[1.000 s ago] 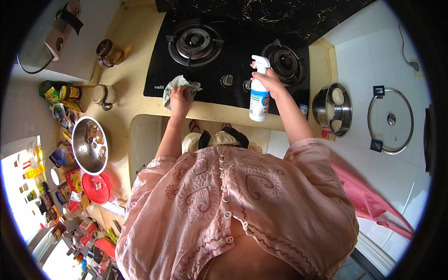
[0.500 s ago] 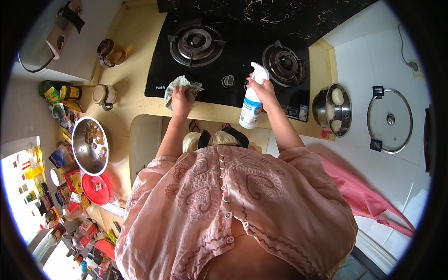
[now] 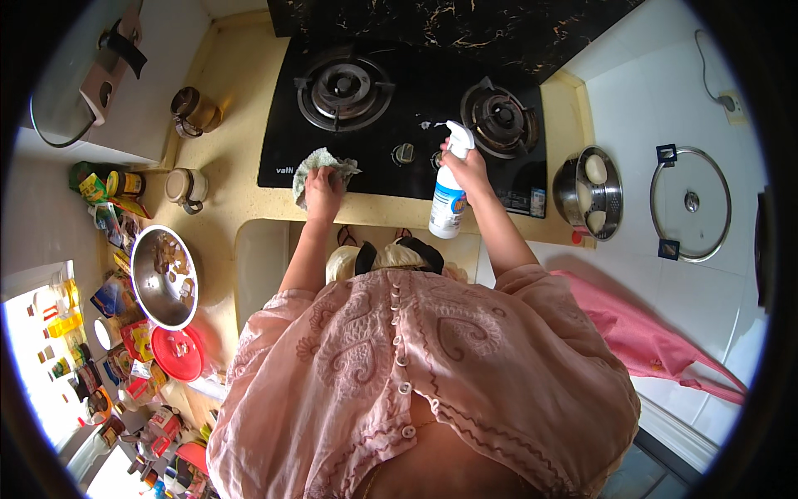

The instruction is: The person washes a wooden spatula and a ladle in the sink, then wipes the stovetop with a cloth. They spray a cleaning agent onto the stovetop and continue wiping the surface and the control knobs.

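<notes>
A black glass gas hob (image 3: 374,150) with two burners lies in front of me. My right hand (image 3: 467,170) is closed round the neck of a white spray bottle (image 3: 448,208) with a blue label, held upright near the hob's front edge. White foam (image 3: 432,125) shows on the glass beyond the nozzle, between the left burner (image 3: 345,87) and the right burner (image 3: 500,118). My left hand (image 3: 323,195) grips a crumpled pale green cloth (image 3: 314,164), which rests on the hob's front left corner. A control knob (image 3: 404,153) sits between my hands.
Left on the counter (image 3: 220,166) are a brown glass jug (image 3: 195,111), a lidded jar (image 3: 184,188), a steel bowl (image 3: 150,287) with food scraps, and a red lid (image 3: 178,353). To the right stands a perforated steel pot (image 3: 586,195); a glass lid (image 3: 692,202) hangs on the wall.
White foam has appeared on the hob in front of the spray nozzle. The bottle has shifted slightly toward me; my left hand stays on the cloth.
</notes>
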Available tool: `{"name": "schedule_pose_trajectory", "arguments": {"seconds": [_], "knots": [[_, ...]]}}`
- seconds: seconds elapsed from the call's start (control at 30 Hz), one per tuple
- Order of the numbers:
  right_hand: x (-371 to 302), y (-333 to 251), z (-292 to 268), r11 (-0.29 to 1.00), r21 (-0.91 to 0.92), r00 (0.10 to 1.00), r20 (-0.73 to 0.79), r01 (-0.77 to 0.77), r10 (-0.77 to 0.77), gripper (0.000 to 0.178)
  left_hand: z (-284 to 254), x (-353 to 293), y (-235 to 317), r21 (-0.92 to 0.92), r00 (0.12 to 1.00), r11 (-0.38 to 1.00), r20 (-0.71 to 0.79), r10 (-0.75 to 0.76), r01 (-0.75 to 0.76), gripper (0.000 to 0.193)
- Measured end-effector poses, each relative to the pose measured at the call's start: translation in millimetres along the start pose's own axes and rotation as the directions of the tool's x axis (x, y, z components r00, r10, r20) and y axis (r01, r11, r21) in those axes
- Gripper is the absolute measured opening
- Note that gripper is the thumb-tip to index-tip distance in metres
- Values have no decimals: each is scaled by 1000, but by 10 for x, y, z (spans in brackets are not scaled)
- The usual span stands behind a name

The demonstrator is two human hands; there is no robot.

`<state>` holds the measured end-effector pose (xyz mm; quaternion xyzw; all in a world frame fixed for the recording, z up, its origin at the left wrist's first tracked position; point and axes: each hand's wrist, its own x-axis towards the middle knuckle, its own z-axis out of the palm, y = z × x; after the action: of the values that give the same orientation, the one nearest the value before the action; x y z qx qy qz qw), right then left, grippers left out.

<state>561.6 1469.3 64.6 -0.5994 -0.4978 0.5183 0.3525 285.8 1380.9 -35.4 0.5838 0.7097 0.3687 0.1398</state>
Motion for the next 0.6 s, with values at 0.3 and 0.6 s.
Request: {"name": "schedule_pose_trajectory", "arguments": {"seconds": [0.3,0.6], "knots": [[75,-150,-39,998,-3,998,9,-60,60,35,-37,0,21,9,1000,1000,16,-10,10,22],[305,-380,-66,988,-62,989,14,-144,145,29,-34,-15,0,-8,1000,1000,8,-4,4,22]]}}
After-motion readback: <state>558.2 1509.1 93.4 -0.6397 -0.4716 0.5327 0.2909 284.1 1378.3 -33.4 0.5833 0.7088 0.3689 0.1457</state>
